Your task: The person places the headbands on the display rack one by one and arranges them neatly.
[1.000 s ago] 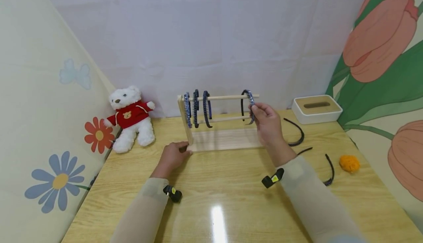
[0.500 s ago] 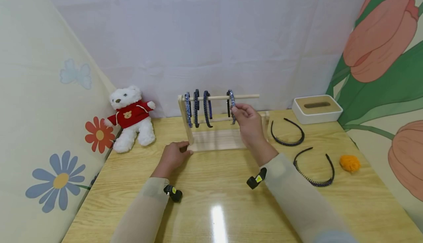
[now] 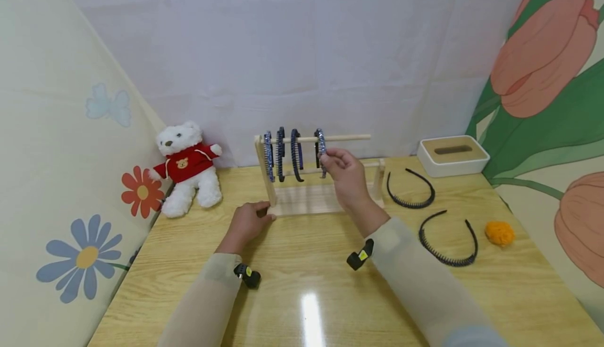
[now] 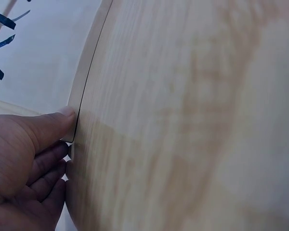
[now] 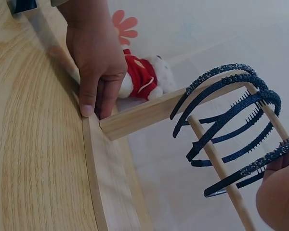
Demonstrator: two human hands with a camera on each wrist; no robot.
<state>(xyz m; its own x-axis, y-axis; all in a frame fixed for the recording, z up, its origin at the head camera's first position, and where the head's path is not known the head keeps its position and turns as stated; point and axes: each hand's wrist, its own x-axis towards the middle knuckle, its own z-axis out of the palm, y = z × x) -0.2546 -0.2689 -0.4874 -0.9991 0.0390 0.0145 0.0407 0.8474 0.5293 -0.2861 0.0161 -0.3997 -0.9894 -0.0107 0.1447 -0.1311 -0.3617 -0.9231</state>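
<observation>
A wooden headband rack [image 3: 306, 203] stands on the table, with a post at the left and two horizontal rods. My right hand [image 3: 349, 179] pinches a glittery blue headband [image 3: 322, 142], which hangs over the upper rod. To its left hang three dark blue headbands, among them a plain one [image 3: 295, 153] and a sparkling one [image 3: 268, 153] beside the post. At the base's front left corner, my left hand [image 3: 246, 224] grips the wood. Its thumb [image 4: 58, 126] lies against the edge, with the other fingers around the corner. In the right wrist view, the right hand [image 5: 279, 197] is partly cut off.
Two black toothed headbands, an upper one [image 3: 411, 205] and a lower one [image 3: 455, 261], lie right of the rack. Near them are an orange fluffy ball [image 3: 499, 233] and a white tissue box [image 3: 453, 169]. A white teddy bear [image 3: 189, 171] in red sits at the left.
My right hand has slid the glittery headband leftward along the upper rod, from near its right end toward the other headbands. The left hand stays at the rack's corner.
</observation>
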